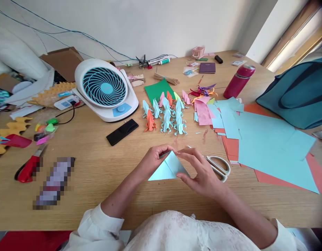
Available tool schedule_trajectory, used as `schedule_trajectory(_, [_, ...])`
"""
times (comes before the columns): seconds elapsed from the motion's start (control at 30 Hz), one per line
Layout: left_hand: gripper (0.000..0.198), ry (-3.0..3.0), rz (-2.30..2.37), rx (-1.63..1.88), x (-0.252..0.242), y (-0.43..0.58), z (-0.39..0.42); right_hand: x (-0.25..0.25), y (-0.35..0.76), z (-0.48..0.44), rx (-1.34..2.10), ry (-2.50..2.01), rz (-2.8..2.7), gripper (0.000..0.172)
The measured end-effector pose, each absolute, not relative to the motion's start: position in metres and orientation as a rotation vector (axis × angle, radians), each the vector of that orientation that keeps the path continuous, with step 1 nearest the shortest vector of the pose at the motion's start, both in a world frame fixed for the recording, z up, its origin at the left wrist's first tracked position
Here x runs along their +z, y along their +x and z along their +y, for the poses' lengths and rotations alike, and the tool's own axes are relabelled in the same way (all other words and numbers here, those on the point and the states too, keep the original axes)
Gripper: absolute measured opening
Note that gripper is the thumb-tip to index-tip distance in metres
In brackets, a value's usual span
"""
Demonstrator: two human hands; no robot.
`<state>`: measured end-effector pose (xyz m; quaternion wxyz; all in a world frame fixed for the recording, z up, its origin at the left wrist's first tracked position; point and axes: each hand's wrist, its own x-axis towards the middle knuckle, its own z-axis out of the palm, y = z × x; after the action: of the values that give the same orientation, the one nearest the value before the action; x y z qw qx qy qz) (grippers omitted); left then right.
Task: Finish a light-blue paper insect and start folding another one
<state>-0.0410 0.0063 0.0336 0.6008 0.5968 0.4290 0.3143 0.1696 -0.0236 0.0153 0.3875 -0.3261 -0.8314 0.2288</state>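
A light blue sheet of paper (167, 168), folded to a triangle with its tip pointing away from me, is held above the table near its front edge. My left hand (157, 158) grips it at the upper left side, fingers partly hidden behind it. My right hand (199, 172) spans the right side, thumb on the lower right face and fingertips at the tip. White-handled scissors (220, 168) lie just right of my right hand, their blades partly hidden by it. Beyond my hands stand several folded paper figures (166, 120), mostly light blue, some orange and pink.
Blue sheets (267, 139) over orange paper lie at right, near a teal bag (299, 94) and a magenta bottle (239, 82). At left are a white fan (105, 89), a black phone (122, 132) and red-handled scissors (29, 169). Green paper (158, 89) lies behind the figures.
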Motion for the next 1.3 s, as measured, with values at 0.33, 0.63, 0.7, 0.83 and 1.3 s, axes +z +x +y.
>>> schedule_trajectory(0.33, [0.016,1.492,0.869,0.519,0.014,-0.035,0.017,0.019,0.169,-0.017,0.848,-0.782,-2.104,0.031])
schedule_trajectory(0.63, [0.011,1.991,0.957,0.469,0.003,-0.035,0.015,0.009,0.171,-0.009,0.933,-0.727,-2.288,0.026])
schedule_trajectory(0.7, [0.006,2.013,1.014,0.517,0.0,-0.043,0.018,0.006,0.17,-0.009,0.896,-0.782,-2.339,0.027])
schedule_trajectory(0.83, [0.017,2.024,1.255,0.71,0.011,-0.066,0.014,-0.003,0.169,-0.007,0.863,-0.858,-2.402,0.027])
schedule_trajectory(1.3, [0.014,2.367,1.012,0.434,-0.012,-0.073,-0.027,-0.007,0.166,-0.001,0.967,-0.816,-2.418,0.031])
